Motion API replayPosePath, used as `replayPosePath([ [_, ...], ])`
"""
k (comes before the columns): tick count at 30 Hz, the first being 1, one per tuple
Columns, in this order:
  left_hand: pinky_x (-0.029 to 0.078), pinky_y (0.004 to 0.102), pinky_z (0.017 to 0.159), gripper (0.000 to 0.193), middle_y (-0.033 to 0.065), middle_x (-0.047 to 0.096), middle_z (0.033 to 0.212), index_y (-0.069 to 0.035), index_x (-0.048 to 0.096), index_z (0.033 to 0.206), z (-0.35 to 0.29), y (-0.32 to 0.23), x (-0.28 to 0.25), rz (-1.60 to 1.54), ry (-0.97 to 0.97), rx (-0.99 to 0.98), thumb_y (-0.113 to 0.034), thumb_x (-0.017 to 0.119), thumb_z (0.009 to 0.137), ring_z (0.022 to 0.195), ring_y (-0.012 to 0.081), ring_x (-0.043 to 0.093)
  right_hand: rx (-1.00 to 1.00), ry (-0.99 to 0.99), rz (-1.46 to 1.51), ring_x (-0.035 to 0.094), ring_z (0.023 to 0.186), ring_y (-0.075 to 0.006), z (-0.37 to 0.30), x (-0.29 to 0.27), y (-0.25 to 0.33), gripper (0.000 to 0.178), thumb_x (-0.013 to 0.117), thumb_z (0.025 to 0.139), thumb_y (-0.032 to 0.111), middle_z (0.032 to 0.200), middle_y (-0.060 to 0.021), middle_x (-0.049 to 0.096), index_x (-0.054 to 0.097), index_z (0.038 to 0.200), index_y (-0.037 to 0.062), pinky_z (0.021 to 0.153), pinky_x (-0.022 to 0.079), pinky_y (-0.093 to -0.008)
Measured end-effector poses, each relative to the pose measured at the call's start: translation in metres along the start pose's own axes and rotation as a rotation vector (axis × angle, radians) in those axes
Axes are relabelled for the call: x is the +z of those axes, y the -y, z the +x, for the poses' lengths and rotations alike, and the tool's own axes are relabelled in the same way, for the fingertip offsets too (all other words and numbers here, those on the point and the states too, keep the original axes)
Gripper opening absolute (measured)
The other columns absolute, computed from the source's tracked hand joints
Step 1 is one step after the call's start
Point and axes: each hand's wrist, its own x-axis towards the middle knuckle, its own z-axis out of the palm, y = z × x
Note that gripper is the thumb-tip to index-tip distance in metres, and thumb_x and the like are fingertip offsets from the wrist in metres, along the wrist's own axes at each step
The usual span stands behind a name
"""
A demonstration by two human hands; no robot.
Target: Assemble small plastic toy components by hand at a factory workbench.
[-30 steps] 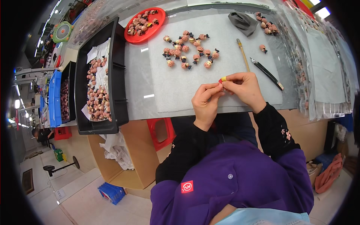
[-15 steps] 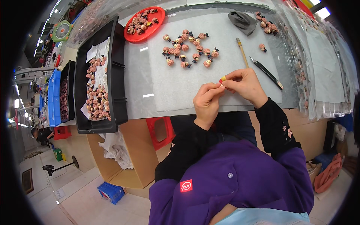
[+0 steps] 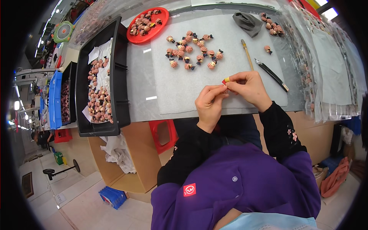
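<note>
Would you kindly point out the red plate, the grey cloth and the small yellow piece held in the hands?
red plate [image 3: 164,20], head view, on its bare right rim.
grey cloth [image 3: 248,22], head view, on its middle fold.
small yellow piece [image 3: 226,79], head view, on its exposed top between the fingers.

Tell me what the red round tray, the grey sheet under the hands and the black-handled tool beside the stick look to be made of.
The red round tray looks like glossy moulded plastic. The grey sheet seems matte felt or foam, its surface dull and soft-looking. The black-handled tool appears to have a plastic handle with a pale, possibly metal tip. The stick looks like bare wood or bamboo.
</note>
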Motion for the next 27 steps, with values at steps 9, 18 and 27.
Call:
replayPosePath([
  [9,0.047,0.021,0.069,0.018,0.0065,0.057,0.085,0.004,0.061,0.092,0.006,-0.004,-0.002,-0.175,-0.114,-0.149,0.008,0.06,0.074,0.077,0.0108,0.057,-0.132,-0.049,0.047,0.055,0.06,-0.0063,-0.006,0.007,-0.015,0.012,0.063,0.073,0.002,0.07,-0.0047,0.061,0.063,0.083,-0.0043,0.053,0.044,-0.0185],
  [18,0.047,0.0209,0.066,0.018,0.007,0.061,0.083,0.005,0.058,0.094,0.009,-0.007,-0.003,-0.257,-0.218,-0.297,0.001,0.061,0.077,0.072,0.0102,0.057,-0.253,-0.12,0.061,0.055,0.063,-0.0067,-0.011,0.02,-0.014,0.007,0.062,0.074,-0.002,0.075,-0.0039,0.06,0.062,0.081,-0.0043,0.054,0.043,-0.0181],
  [27,0.048,0.0219,0.063,0.017,0.0074,0.061,0.081,0.005,0.058,0.093,0.013,-0.007,-0.007,-0.323,-0.223,-0.338,-0.003,0.061,0.079,0.069,0.0108,0.057,-0.284,-0.098,-0.148,0.053,0.064,-0.0058,-0.021,0.017,-0.015,0.006,0.062,0.072,-0.004,0.074,-0.0045,0.06,0.061,0.077,-0.0058,0.055,0.042,-0.0178],
])
